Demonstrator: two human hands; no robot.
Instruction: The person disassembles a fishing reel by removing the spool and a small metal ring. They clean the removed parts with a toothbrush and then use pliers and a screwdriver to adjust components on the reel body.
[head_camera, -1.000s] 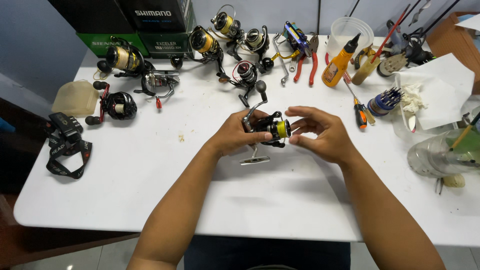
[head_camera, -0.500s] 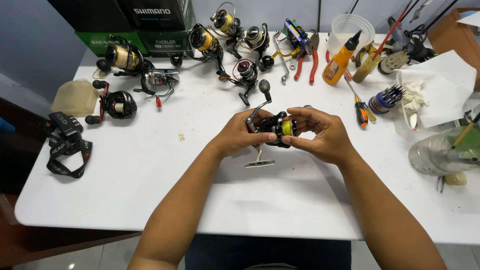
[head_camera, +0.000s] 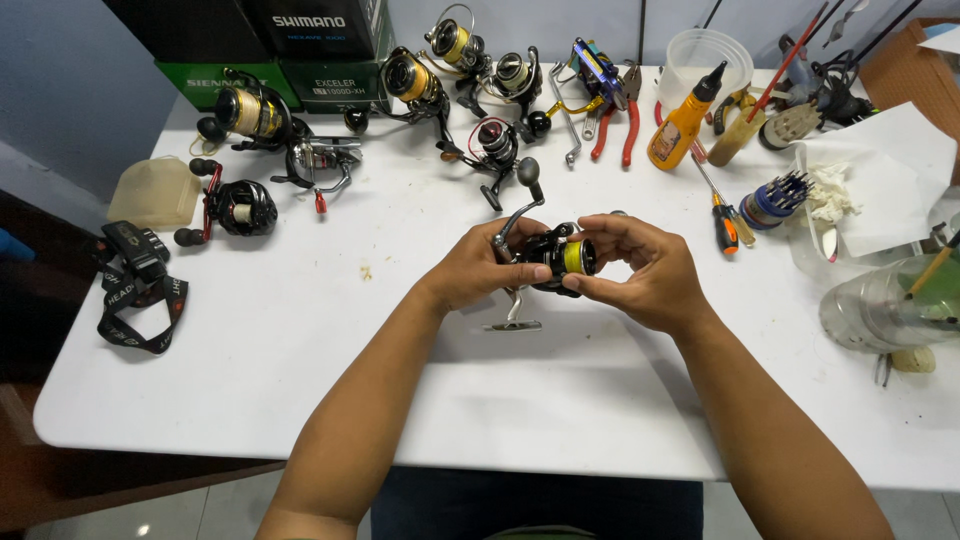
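Between your grips, the black spinning reel with yellow line (head_camera: 555, 258) now sits higher above the white tabletop (head_camera: 300, 340); left hand (head_camera: 485, 268) and right hand (head_camera: 640, 272) stay clamped on it.

Beyond the fingertips, spare spinning reels (head_camera: 440, 80) crowd the far table edge, red-handled pliers (head_camera: 618, 120) and an orange oil bottle (head_camera: 682, 122) just right of them; off left of the fingers, a black headlamp (head_camera: 135, 280) sprawls by a baitcasting reel (head_camera: 238, 208)
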